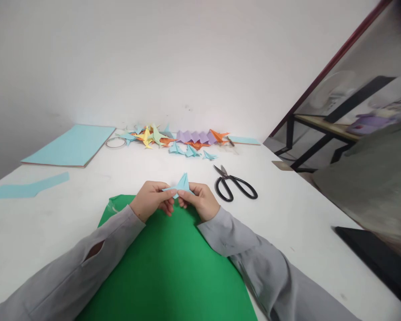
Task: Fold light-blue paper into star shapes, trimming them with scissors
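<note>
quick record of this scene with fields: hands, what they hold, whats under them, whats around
hands: left hand and right hand, close together above the table
held: folded light-blue paper, pinched from both sides
under hands: green sheet on the white table
right of hands: black scissors, lying flat
far edge: folded paper figures in several colours, tape ring
far left: light-blue paper stack, light-blue strip
</note>
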`<state>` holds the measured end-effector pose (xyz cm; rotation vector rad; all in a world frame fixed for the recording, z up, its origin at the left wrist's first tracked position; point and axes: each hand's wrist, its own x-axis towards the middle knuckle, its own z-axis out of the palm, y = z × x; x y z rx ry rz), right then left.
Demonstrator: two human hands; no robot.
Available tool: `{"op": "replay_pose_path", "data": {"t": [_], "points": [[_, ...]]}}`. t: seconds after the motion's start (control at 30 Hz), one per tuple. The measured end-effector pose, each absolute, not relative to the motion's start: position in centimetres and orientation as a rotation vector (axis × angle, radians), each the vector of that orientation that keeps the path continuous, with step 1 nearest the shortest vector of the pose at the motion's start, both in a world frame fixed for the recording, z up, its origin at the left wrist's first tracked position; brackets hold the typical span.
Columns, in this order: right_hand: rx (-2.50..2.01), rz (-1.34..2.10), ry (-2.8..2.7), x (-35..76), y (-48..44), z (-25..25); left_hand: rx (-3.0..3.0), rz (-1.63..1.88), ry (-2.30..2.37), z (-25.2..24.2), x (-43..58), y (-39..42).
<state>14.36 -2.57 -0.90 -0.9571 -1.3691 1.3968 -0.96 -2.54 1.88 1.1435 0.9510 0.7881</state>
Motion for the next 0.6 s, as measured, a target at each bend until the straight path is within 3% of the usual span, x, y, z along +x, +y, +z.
{"op": "replay_pose_path", "data": {"t": [0.6], "points": [[-0.971,1.418,-1.224,14.24,-2.48,-1.35,1.2,0.833,1.028,1.5,-0.76,-2.54]]}}
